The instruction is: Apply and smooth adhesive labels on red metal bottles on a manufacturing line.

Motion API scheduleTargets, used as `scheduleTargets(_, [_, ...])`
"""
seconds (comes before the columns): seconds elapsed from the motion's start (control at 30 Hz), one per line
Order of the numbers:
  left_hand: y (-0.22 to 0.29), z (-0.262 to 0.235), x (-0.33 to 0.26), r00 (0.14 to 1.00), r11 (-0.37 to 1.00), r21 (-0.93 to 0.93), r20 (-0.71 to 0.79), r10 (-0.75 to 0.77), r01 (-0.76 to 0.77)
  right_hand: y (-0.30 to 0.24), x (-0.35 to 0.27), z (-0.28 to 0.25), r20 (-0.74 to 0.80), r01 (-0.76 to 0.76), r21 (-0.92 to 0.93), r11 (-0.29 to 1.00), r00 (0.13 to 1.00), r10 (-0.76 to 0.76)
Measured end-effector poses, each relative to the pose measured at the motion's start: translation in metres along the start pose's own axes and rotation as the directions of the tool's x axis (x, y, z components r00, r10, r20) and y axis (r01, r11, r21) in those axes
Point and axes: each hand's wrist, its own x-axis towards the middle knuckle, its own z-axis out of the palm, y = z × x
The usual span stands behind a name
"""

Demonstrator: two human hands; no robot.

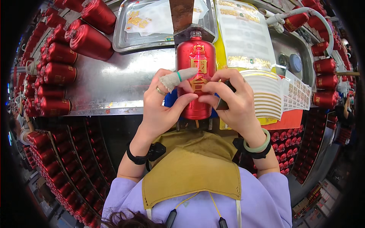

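Observation:
A glossy red bottle with a clear glass neck lies in front of me, its neck pointing away. Raised gold characters run down its front. My left hand is at the bottle's left side with fingers apart. Its index finger, in a knitted finger sleeve, reaches across the bottle, and the thumb touches the surface near the lower character. From the right, my right hand bends its fingertips onto that lower character. A dark flat piece shows between its fingers; its kind is unclear.
Red bottles crowd the left of the metal table. A metal tray with gold stickers stands behind. On the right lie sticker sheets, curved gold-striped strips and a small label sheet, beside a sink. An upright metal post rises behind the bottle.

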Motion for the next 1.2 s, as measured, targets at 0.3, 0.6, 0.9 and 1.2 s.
scheduleTargets(0.3, [-0.001,0.022,0.001,0.897,0.86,-0.411,-0.179,-0.403,0.304,-0.001,-0.003,-0.002,0.214,-0.641,0.584,0.498,0.713,0.668])
scheduleTargets(0.6, [0.007,0.021,0.011,0.844,0.659,-0.576,0.111,-0.524,0.484,0.011,-0.008,0.017,0.311,-0.657,0.663,0.359,0.678,0.666])
scheduleTargets(0.9, [0.002,0.033,0.006,0.886,0.802,-0.424,0.004,-0.464,0.421,0.013,0.026,-0.012,-0.131,-0.333,0.266,0.905,0.917,0.376])
scheduleTargets(1.2, [0.001,0.037,0.003,0.913,0.886,-0.292,-0.086,-0.399,0.36,0.009,0.078,-0.031,0.074,0.309,-0.243,0.919,0.951,-0.3])
